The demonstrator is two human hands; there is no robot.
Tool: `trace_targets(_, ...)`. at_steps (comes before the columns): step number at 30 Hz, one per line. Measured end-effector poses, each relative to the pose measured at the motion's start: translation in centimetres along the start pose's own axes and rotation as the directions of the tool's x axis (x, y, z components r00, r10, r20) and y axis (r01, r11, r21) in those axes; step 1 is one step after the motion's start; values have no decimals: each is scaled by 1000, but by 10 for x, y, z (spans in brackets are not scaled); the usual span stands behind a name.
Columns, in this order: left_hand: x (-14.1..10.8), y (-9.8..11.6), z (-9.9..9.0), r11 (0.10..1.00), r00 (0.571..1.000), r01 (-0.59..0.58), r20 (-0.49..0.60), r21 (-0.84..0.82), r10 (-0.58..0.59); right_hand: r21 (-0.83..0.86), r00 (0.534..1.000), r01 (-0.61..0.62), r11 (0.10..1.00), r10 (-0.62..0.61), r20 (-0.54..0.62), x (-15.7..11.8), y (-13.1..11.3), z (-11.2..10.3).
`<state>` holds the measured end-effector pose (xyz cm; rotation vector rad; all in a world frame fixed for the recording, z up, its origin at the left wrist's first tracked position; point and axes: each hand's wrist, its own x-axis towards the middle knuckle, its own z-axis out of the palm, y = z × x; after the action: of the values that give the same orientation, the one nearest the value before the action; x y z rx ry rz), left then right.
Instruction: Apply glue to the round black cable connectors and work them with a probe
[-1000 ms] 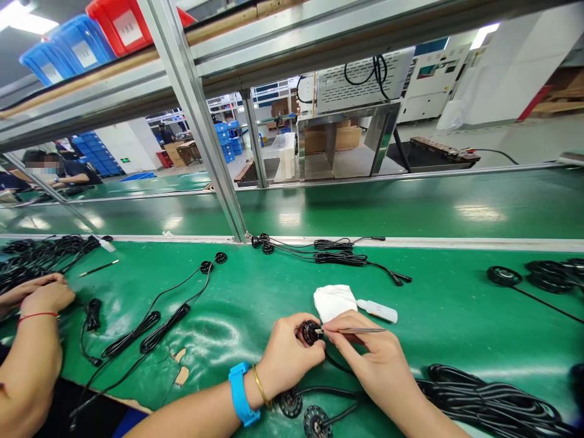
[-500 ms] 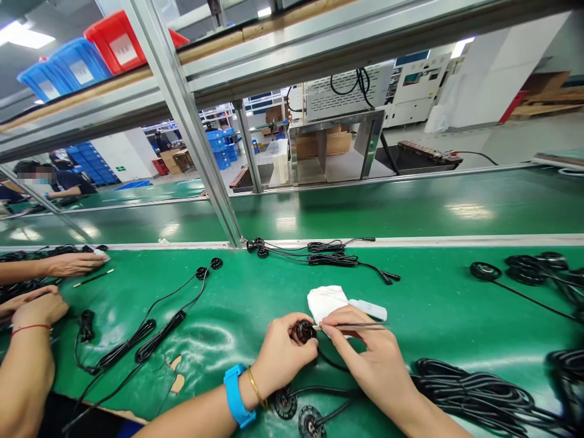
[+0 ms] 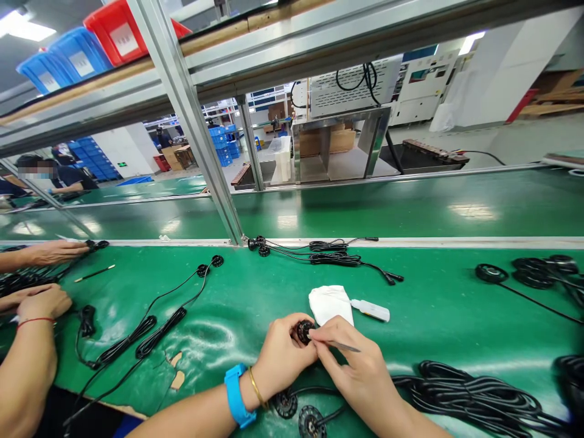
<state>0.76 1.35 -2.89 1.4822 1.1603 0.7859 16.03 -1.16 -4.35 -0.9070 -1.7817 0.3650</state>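
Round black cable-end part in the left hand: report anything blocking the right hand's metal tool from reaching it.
Nothing visible blocks it. The metal tool, held in the right hand, points at the round black cable-end part gripped in the left hand. The right fingers hide the tool's tip, so contact cannot be told.

We can't see the metal tool's (image 3: 349, 347) tip behind the fingers (image 3: 329, 338); the coiled cable (image 3: 469, 395) runs off the lower right edge.
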Motion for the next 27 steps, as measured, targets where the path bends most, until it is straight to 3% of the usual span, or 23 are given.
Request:
trace_targets(4,-1,0,0,999,1000,-27,-1,-22,27,-135,996,65,989,-56,71,-3,-2,5)
trace_targets(7,0,3,0,999,999,-37,-4,-9,37,-93,999,35,995,-32,38,1,-3,3)
trace_targets(12,3,6,0,999,999,40,-14,30,-39,141,971,-156,978,178,-158,16,-3,-15)
trace_targets(15,4,7,0,996,997,76,-17,43,-75,170,950,-237,957,264,-164,20,1,-22)
trace_targets(22,6,3,-3,999,999,46,9,15,-46,225,982,-175,959,185,-27,14,16,-7)
trace_targets(25,4,-3,-3,999,999,36,11,23,-36,135,988,-150,979,154,-19,10,5,-4)
trace_targets(27,6,-10,0,995,995,97,-36,4,-97,20,992,-127,992,128,-18,13,-1,-6)
